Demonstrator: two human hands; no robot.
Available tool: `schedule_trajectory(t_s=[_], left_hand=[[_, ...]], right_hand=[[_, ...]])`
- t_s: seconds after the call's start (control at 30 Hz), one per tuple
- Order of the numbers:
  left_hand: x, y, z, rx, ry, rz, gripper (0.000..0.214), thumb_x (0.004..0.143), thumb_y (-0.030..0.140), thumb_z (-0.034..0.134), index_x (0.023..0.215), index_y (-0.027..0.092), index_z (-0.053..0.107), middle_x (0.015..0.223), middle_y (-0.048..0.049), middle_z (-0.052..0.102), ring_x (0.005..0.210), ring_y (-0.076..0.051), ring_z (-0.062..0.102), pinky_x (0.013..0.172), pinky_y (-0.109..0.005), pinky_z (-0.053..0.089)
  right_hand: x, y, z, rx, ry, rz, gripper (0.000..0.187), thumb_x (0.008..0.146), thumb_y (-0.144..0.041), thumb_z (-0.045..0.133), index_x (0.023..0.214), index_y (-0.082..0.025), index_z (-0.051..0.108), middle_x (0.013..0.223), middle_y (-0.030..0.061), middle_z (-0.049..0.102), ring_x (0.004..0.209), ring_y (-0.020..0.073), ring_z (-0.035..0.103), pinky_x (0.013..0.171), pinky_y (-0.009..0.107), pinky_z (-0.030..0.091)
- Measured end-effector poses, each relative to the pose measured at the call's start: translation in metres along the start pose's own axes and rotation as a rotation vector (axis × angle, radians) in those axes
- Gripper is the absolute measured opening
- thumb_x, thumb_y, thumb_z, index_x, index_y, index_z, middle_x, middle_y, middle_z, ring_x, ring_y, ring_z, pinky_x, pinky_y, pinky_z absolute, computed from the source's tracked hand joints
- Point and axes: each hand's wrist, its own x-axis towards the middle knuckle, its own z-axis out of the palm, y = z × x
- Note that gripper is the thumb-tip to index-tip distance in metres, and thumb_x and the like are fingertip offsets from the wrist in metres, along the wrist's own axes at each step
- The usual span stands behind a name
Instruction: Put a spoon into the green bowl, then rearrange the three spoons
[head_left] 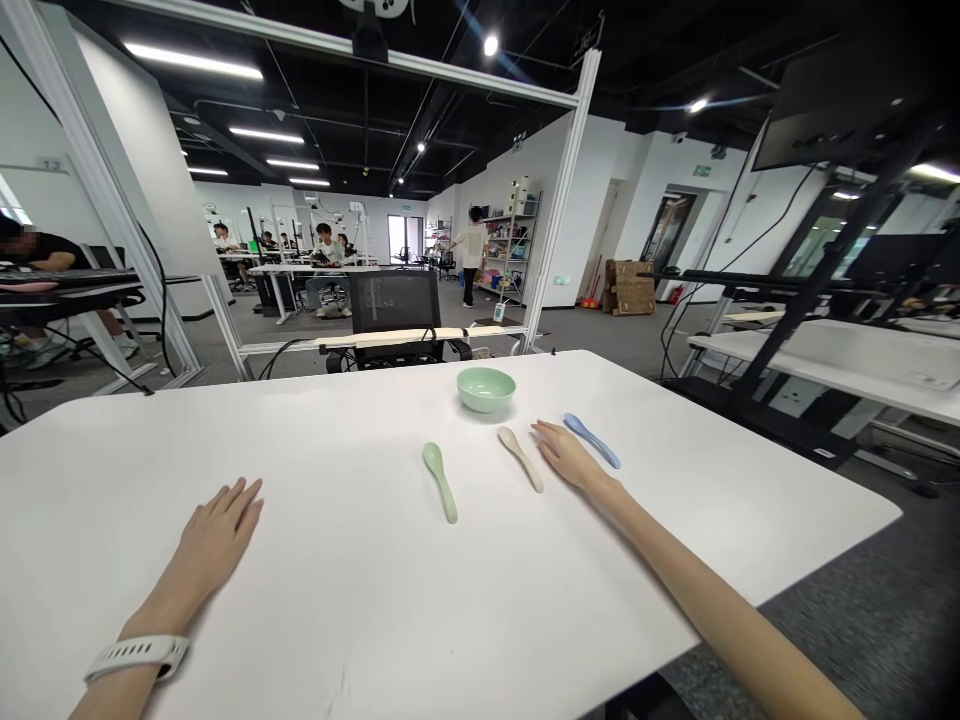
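Observation:
My left hand [214, 535] lies flat on the white table [300, 440], palm down, holding nothing, with a white fitness band [137, 657] on its wrist. My right hand [566, 455] rests farther right, its fingers holding nothing, between a beige plastic spoon [521, 459] and a blue plastic spoon [592, 440]. Both spoons lie very close to that hand, though I cannot tell if it touches them. A green plastic spoon [440, 482] lies left of the beige one. Behind the spoons stands an empty pale green bowl [486, 389].
Beyond the table's far edge are a black office chair [395, 302] and a white metal frame [559, 200]. A second white table [825, 360] stands at the right. A co-worker's arm [45, 258] shows at the far left, and other people work at benches in the background.

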Motion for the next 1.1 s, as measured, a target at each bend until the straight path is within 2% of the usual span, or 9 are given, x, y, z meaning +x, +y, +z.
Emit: schedule_trajectory(t_s=[0.17, 0.33, 0.53, 0.67, 0.77, 0.87, 0.97, 1.1], left_hand=[[0.0, 0.001, -0.003, 0.003, -0.046, -0.02, 0.076, 0.097, 0.048, 0.022, 0.154, 0.013, 0.06, 0.165, -0.0161, 0.058, 0.156, -0.037, 0.05, 0.125, -0.058, 0.042], [0.001, -0.001, -0.003, -0.006, -0.032, -0.003, 0.073, 0.098, 0.047, 0.026, 0.152, 0.014, 0.061, 0.163, -0.0164, 0.06, 0.154, -0.038, 0.052, 0.124, -0.059, 0.043], [0.001, -0.001, -0.004, -0.047, -0.069, -0.021, 0.079, 0.097, 0.051, 0.022, 0.154, 0.009, 0.058, 0.167, -0.0198, 0.054, 0.157, -0.041, 0.047, 0.127, -0.06, 0.038], [0.001, -0.002, -0.004, -0.081, -0.071, -0.025, 0.081, 0.096, 0.053, 0.022, 0.153, 0.01, 0.058, 0.167, -0.0208, 0.053, 0.158, -0.042, 0.045, 0.127, -0.061, 0.038], [0.003, -0.004, -0.003, -0.098, -0.063, -0.037, 0.081, 0.095, 0.055, 0.023, 0.153, 0.012, 0.059, 0.167, -0.0199, 0.054, 0.158, -0.041, 0.046, 0.128, -0.062, 0.037], [0.004, -0.005, 0.0, -0.111, -0.044, -0.04, 0.077, 0.094, 0.055, 0.027, 0.151, 0.015, 0.061, 0.165, -0.0192, 0.056, 0.157, -0.041, 0.048, 0.128, -0.062, 0.038], [0.004, -0.006, 0.002, -0.116, -0.028, -0.036, 0.075, 0.093, 0.053, 0.029, 0.15, 0.016, 0.062, 0.164, -0.0191, 0.058, 0.156, -0.041, 0.049, 0.127, -0.061, 0.04], [0.003, -0.008, 0.005, -0.117, -0.034, -0.03, 0.076, 0.093, 0.053, 0.031, 0.15, 0.013, 0.061, 0.165, -0.0202, 0.057, 0.157, -0.042, 0.047, 0.128, -0.062, 0.038]], right_hand=[[-0.003, 0.012, 0.01, 0.076, -0.012, 0.04, 0.047, 0.105, -0.029, 0.043, 0.135, -0.011, 0.075, 0.149, 0.0219, 0.068, 0.147, 0.0348, 0.058, 0.125, 0.055, 0.044], [-0.003, 0.013, 0.012, 0.085, -0.004, 0.031, 0.047, 0.105, -0.028, 0.044, 0.136, -0.012, 0.075, 0.15, 0.0208, 0.068, 0.148, 0.034, 0.058, 0.126, 0.055, 0.043], [-0.002, 0.016, 0.014, 0.073, -0.011, 0.027, 0.049, 0.106, -0.029, 0.043, 0.137, -0.008, 0.075, 0.151, 0.023, 0.066, 0.149, 0.0343, 0.057, 0.127, 0.054, 0.042], [-0.002, 0.017, 0.016, 0.086, -0.01, 0.045, 0.049, 0.105, -0.03, 0.044, 0.138, -0.011, 0.075, 0.152, 0.0205, 0.066, 0.15, 0.0347, 0.056, 0.127, 0.054, 0.042], [-0.002, 0.014, 0.014, 0.087, -0.016, 0.064, 0.049, 0.105, -0.03, 0.044, 0.138, -0.009, 0.075, 0.153, 0.0217, 0.065, 0.15, 0.035, 0.055, 0.128, 0.052, 0.041], [-0.003, 0.005, 0.006, 0.077, -0.021, 0.078, 0.048, 0.104, -0.027, 0.044, 0.135, -0.007, 0.075, 0.152, 0.024, 0.065, 0.15, 0.0354, 0.056, 0.127, 0.05, 0.041], [-0.007, -0.012, -0.005, 0.085, 0.018, 0.089, 0.044, 0.103, -0.025, 0.046, 0.131, -0.012, 0.076, 0.145, 0.0215, 0.07, 0.143, 0.0344, 0.061, 0.123, 0.049, 0.044], [-0.018, -0.049, -0.011, 0.13, 0.019, 0.153, 0.045, 0.105, -0.041, 0.05, 0.134, -0.015, 0.073, 0.121, 0.0168, 0.077, 0.108, 0.0294, 0.073, 0.097, 0.041, 0.056]])
